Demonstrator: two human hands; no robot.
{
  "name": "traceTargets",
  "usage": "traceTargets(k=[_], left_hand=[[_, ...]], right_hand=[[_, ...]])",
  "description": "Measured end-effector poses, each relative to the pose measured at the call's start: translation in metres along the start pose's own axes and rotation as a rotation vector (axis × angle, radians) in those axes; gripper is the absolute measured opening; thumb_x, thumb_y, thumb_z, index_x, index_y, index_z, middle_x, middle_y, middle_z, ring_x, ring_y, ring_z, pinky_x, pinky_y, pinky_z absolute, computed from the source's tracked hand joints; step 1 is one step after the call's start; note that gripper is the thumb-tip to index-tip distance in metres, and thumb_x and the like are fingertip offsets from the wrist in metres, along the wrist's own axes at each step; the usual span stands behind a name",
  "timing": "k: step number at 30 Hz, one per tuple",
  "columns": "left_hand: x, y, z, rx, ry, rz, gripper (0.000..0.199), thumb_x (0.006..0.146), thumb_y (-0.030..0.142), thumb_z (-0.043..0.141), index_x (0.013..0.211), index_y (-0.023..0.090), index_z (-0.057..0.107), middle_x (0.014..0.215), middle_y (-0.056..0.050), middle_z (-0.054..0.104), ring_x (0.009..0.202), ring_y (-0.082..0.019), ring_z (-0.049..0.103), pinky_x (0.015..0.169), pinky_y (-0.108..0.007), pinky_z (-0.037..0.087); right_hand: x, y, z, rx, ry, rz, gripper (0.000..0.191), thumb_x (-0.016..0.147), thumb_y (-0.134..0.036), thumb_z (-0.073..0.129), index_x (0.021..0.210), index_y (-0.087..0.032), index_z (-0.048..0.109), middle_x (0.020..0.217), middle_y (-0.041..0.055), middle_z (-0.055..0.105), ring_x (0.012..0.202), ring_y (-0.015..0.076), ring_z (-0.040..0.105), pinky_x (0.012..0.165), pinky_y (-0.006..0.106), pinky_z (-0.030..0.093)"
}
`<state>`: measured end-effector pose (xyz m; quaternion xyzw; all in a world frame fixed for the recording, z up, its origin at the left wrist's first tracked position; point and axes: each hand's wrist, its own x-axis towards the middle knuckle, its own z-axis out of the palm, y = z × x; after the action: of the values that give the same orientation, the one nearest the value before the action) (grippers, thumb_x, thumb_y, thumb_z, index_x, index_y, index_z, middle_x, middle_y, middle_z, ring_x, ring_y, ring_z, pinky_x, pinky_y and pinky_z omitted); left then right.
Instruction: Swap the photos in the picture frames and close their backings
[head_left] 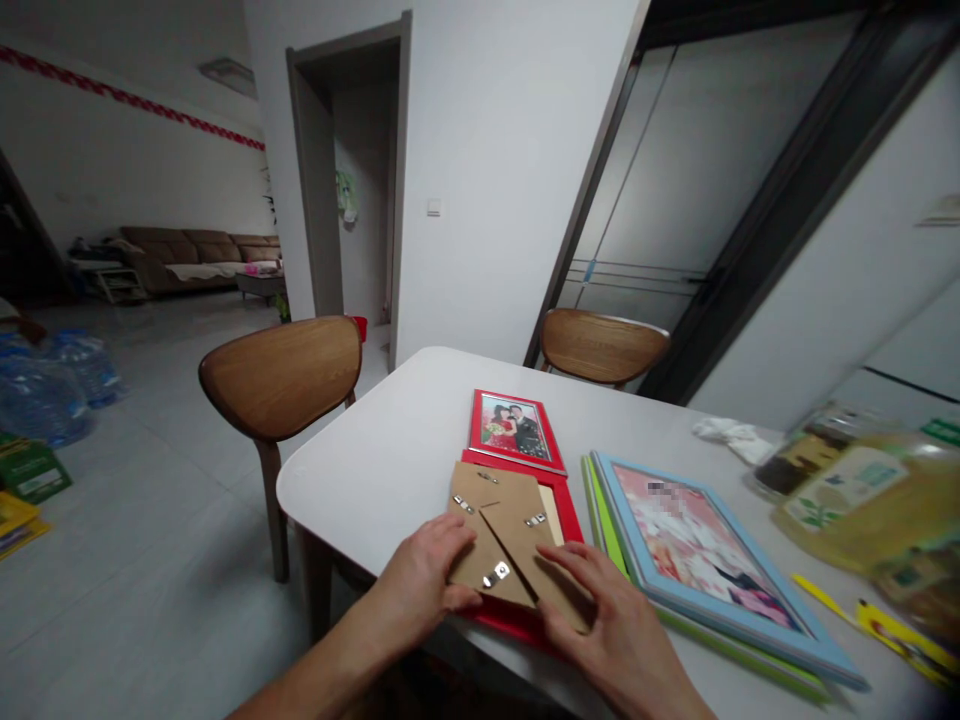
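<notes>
At the table's near edge, both hands press flat on the brown backing board (504, 535) of a face-down red frame (564, 505): left hand (427, 578) spread at its left edge, right hand (611, 620) spread over its lower right corner. The board sits in its frame (metal clips look partly turned, fastening seemingly unfinished). Beyond lie a smaller red framed photo (516, 430) and, rightward, a blue frame (705, 560).

Dim, even indoor light; wide-angle bending at edges; right-edge clutter perhaps blurred by closeness

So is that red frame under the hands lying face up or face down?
Face down: the red frame shows its brown backing board with metal clips.
</notes>
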<state>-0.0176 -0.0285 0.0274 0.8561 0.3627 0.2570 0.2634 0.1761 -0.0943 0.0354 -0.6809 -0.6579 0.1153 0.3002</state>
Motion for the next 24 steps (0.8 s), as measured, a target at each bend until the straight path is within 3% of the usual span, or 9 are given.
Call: traceTargets(k=[4, 9, 13, 16, 20, 24], left_hand=[[0.011, 0.010, 0.013, 0.028, -0.068, 0.042, 0.043, 0.059, 0.021, 0.070, 0.099, 0.013, 0.055, 0.115, -0.011, 0.051, 0.105, -0.023, 0.046, 0.090, -0.032, 0.037], [0.018, 0.007, 0.018, 0.107, -0.108, 0.058, 0.031, 0.064, 0.025, 0.066, 0.092, 0.016, 0.055, 0.100, -0.006, 0.057, 0.093, -0.021, 0.051, 0.083, -0.031, 0.038], [0.019, 0.003, 0.018, 0.195, -0.117, 0.056, 0.018, 0.069, 0.023, 0.061, 0.085, 0.017, 0.055, 0.088, -0.003, 0.059, 0.084, -0.018, 0.053, 0.077, -0.029, 0.038], [0.017, 0.003, 0.017, 0.225, -0.133, 0.066, 0.007, 0.074, 0.022, 0.055, 0.080, 0.017, 0.056, 0.087, -0.003, 0.058, 0.088, -0.018, 0.052, 0.081, -0.031, 0.036], [0.008, 0.001, 0.016, 0.183, -0.148, 0.103, 0.026, 0.072, 0.033, 0.058, 0.092, 0.017, 0.055, 0.107, -0.008, 0.054, 0.104, -0.022, 0.046, 0.089, -0.038, 0.031], [0.001, -0.003, 0.018, 0.135, -0.166, 0.140, 0.037, 0.066, 0.038, 0.064, 0.096, 0.018, 0.055, 0.118, -0.010, 0.048, 0.113, -0.024, 0.039, 0.095, -0.040, 0.026]], right_hand=[[-0.007, 0.023, -0.004, -0.050, -0.002, 0.041, 0.036, 0.061, -0.031, 0.051, 0.095, -0.020, 0.060, 0.102, 0.0089, 0.055, 0.094, 0.0217, 0.052, 0.085, 0.036, 0.039], [-0.005, 0.032, 0.004, -0.106, -0.033, 0.048, 0.035, 0.063, -0.031, 0.050, 0.093, -0.017, 0.062, 0.102, 0.0102, 0.055, 0.094, 0.0213, 0.052, 0.086, 0.034, 0.038], [-0.004, 0.034, 0.012, -0.194, -0.025, -0.026, 0.034, 0.065, -0.031, 0.050, 0.093, -0.017, 0.062, 0.099, 0.0102, 0.055, 0.095, 0.0224, 0.049, 0.086, 0.036, 0.036], [-0.004, 0.036, 0.016, -0.267, 0.007, -0.102, 0.031, 0.067, -0.029, 0.049, 0.093, -0.019, 0.062, 0.095, 0.0096, 0.055, 0.091, 0.0225, 0.048, 0.082, 0.039, 0.036], [-0.004, 0.035, 0.020, -0.308, 0.056, -0.206, 0.028, 0.071, -0.029, 0.047, 0.094, -0.021, 0.061, 0.095, 0.0090, 0.054, 0.090, 0.0223, 0.047, 0.077, 0.039, 0.037], [-0.003, 0.023, 0.025, -0.268, 0.005, -0.366, 0.026, 0.076, -0.025, 0.044, 0.097, -0.026, 0.059, 0.100, 0.0076, 0.053, 0.092, 0.0208, 0.046, 0.077, 0.039, 0.037]])
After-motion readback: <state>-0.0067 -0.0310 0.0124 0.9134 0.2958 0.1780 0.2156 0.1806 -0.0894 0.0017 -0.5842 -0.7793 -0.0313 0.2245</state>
